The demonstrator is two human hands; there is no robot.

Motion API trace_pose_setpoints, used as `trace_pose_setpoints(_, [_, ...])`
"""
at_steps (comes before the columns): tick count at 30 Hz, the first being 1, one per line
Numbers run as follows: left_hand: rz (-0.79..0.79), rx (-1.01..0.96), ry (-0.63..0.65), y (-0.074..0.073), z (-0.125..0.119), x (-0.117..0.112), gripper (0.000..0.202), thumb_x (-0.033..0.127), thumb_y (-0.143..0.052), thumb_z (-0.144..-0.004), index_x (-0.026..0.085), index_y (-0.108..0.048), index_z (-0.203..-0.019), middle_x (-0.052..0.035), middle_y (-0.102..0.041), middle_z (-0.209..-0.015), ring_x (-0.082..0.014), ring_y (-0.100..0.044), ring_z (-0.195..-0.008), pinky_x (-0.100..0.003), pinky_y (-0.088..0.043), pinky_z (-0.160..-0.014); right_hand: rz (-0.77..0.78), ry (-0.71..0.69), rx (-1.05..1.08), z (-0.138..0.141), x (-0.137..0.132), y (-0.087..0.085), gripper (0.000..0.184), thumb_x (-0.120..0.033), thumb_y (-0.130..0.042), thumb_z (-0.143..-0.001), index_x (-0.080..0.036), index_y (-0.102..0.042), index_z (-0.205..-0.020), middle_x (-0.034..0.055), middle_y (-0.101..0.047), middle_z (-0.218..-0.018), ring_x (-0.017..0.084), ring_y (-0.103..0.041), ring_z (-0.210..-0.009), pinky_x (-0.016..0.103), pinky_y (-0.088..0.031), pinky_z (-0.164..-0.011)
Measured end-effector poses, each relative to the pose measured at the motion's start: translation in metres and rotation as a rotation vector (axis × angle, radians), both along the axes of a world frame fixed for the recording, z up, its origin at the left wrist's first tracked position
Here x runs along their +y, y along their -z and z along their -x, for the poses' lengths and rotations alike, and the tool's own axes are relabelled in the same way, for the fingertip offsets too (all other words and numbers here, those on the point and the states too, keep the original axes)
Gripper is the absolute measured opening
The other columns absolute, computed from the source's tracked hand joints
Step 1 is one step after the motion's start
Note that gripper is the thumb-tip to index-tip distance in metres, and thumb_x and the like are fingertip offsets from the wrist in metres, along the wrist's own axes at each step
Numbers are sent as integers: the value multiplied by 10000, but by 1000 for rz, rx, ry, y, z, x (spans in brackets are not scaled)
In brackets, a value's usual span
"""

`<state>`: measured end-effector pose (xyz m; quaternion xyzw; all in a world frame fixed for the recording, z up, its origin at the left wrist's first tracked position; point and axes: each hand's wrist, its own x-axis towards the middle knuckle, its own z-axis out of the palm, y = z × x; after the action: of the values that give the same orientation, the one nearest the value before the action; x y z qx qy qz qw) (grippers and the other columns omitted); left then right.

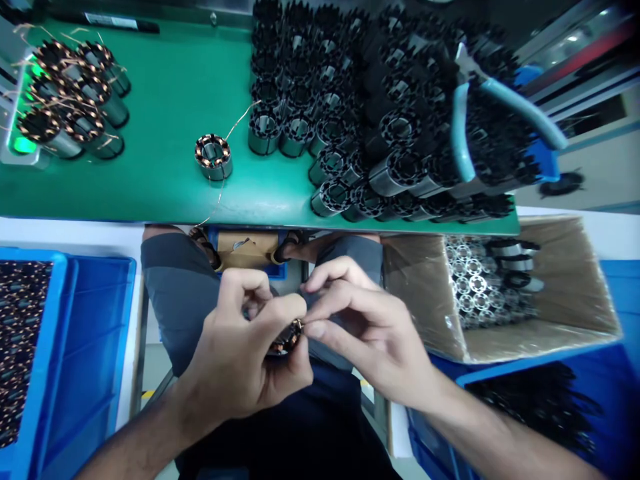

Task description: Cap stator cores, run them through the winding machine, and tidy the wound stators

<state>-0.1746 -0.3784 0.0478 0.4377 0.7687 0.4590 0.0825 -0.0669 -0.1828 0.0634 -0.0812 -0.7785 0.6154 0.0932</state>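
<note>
My left hand is closed around a copper-wound motor stator, held above my lap; the fingers cover most of it. At the stator's right rim, the thumb and fingers of my right hand pinch together at what looks like a thin copper wire end. Beyond my hands, another wound stator stands upright on the green mat, with one wire sticking up to the right and one hanging toward the front edge.
Several wound stators stand at the left. Rows of black-capped stator cores fill the right, with blue-handled pliers on top. A carton of metal cores and a blue crate flank me. A black marker lies at the back.
</note>
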Motion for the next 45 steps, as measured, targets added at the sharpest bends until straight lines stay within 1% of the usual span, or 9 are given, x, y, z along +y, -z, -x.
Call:
trace_pose_setpoints(5, [149, -1174, 417, 21, 12, -6, 640, 648, -246, -1230, 234, -727, -1148, -38, -738, -727, -155, -569, -382, -273, -471, -387, -273, -300, 18, -10, 28, -19, 110, -168, -812, -1043, -276, -801, -1061, 117, -856, -1321, 299, -794, -1373, 437, -687, -1132])
trace_pose_setpoints(8, [42, -698, 99, 33, 6, -16, 577, 793, -631, -1106, 251, -725, -1279, -47, -813, -821, -196, -736, -545, -274, -569, -486, 24, -189, -295, -22, 27, -18, 138, -274, -783, -1108, -250, -718, -989, 94, -874, -1096, 267, -840, -1295, 345, -706, -997])
trace_pose_setpoints(12, [-83, 291, 24, 30, -10, -15, 544, 405, -1057, -851, 266, -764, -1288, -90, -877, -1187, -262, -884, -966, -320, -715, -833, 332, -186, -469, -27, 19, -9, 289, -421, -756, -1146, -205, -737, -953, 119, -863, -1177, 244, -858, -1137, 356, -710, -943])
trace_pose_setpoints(19, [112, -429, 295, 5, 3, -6, 336, 207, -820, -980, 255, -783, -1310, 18, -896, -1155, -174, -886, -974, -226, -701, -905, -98, -196, -41, -24, 49, -9, 183, -514, -991, -939, -388, -929, -1056, 37, -881, -1322, 318, -818, -1300, 505, -669, -1157])
trace_pose_setpoints(22, [69, -278, 231, 1, 10, -11, 374, 202, -879, -994, 266, -798, -1354, -24, -887, -1363, -234, -883, -1208, -299, -695, -1110, 108, -216, -198, -17, 59, -10, 353, -620, -903, -1007, -293, -924, -1137, 99, -868, -1383, 317, -837, -1279, 448, -712, -1041])
trace_pose_setpoints(28, [-112, 165, 222, -3, 7, -9, 253, 141, -839, -1035, 324, -855, -1209, 11, -880, -1400, -241, -893, -1196, -386, -726, -1148, 700, -467, -676, -6, 41, 2, 428, -607, -897, -1004, -184, -837, -977, 7, -818, -782, 115, -700, -526, 218, -554, -494])
trace_pose_setpoints(36, [127, -226, 164, -3, 4, -13, 298, 272, -872, -992, 261, -820, -1285, -21, -916, -1216, -240, -906, -1046, -323, -738, -1006, -83, -293, -259, -3, 53, -24, 343, -387, -1058, -871, -296, -778, -694, -34, -673, -693, 118, -593, -640, 256, -547, -617])
trace_pose_setpoints(43, [-95, 373, 196, -1, 3, -20, 248, 84, -764, -1064, 275, -835, -1205, -21, -895, -1330, -201, -893, -1187, -406, -651, -1262, 668, -488, -737, -4, 47, -3, 427, -620, -898, -993, -198, -841, -970, 23, -814, -823, 116, -668, -534, 227, -536, -436])
trace_pose_setpoints(45, [-89, 490, 240, -2, 4, -18, 263, 104, -755, -1057, 270, -837, -1244, -10, -906, -1274, -203, -904, -1129, -391, -680, -1222, 616, -470, -682, -8, 38, -2, 419, -599, -878, -1023, -205, -811, -898, -20, -757, -713, 87, -573, -439, 221, -480, -404])
